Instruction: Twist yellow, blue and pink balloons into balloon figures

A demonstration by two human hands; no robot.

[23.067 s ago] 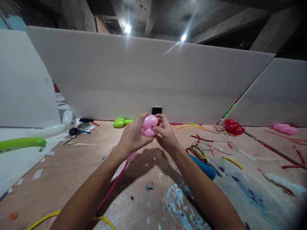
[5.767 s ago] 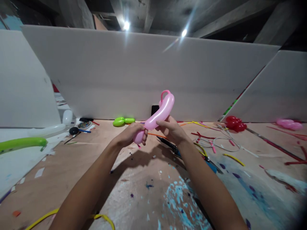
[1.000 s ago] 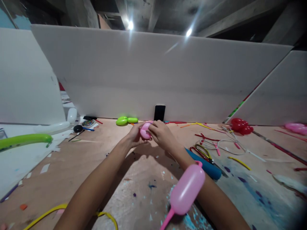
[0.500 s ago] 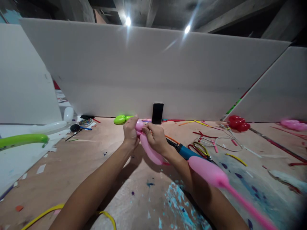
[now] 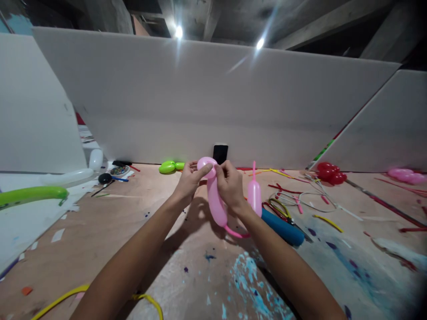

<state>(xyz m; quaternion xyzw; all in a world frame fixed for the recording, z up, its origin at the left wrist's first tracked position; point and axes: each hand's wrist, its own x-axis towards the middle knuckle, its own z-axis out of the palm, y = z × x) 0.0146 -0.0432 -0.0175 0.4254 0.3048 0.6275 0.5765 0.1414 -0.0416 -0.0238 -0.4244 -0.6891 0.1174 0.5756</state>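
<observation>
At the frame's centre, the left hand point(image 5: 191, 181) has its grip around the looped top of a pink balloon point(image 5: 216, 204), while the right hand point(image 5: 231, 186) pinches the loop's right side. The balloon's long segment hangs below, over the counter point(image 5: 110, 222). Right of centre, scissors point(image 5: 282, 210) lie beside a blue cylinder point(image 5: 282, 227).

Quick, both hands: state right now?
Left hand: closed on the pink balloon, gripping its rounded top.
Right hand: closed on the same balloon, pinching near its top.
</observation>
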